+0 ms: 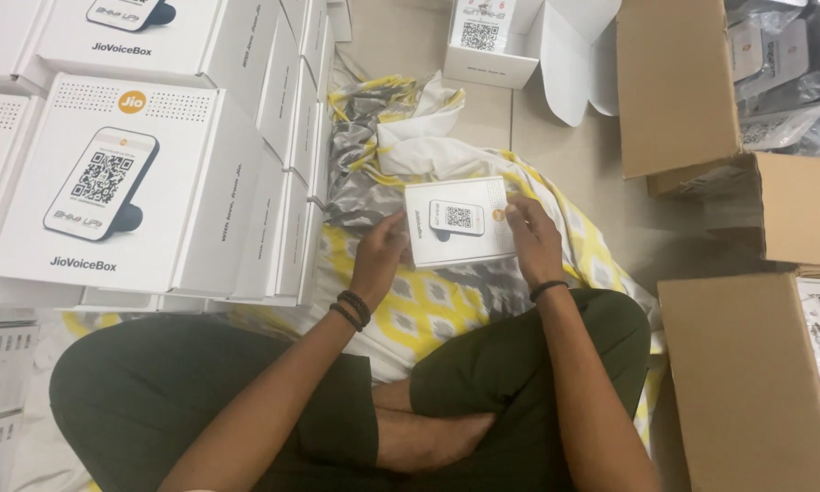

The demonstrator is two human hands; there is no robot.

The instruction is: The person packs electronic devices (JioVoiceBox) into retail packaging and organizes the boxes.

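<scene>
1. We sit cross-legged on the floor, and at the middle of the frame we hold a small white box (458,221) between both hands, above a yellow and grey cloth (428,305).

2. Our left hand (383,251) sits at the box's left edge, fingers curled closed against that side, thumb toward the top face (the fingertips themselves are hidden behind the box, so how deep they wrap we cannot tell).

3. Our right hand (530,239) is at the box's right edge, fingers bent and pressed on the printed top near its right corner, also closed on the box.

4. The box lies nearly flat, printed face up toward the camera. Its long axis runs left to right across the frame, tilted slightly up at the right, so it spans from one hand straight to the other. Neither hand is clearly nearer; each has its own end.

5. Upper left of the frame: a stack (146,155) of larger white boxes of the same print, just beside our left knee and near the left hand.

6. Top centre: an open white carton (510,50), flaps out, well apart from the hands.

7. Right side: brown cartons (747,383), the upper one holding items in clear bags.
</scene>
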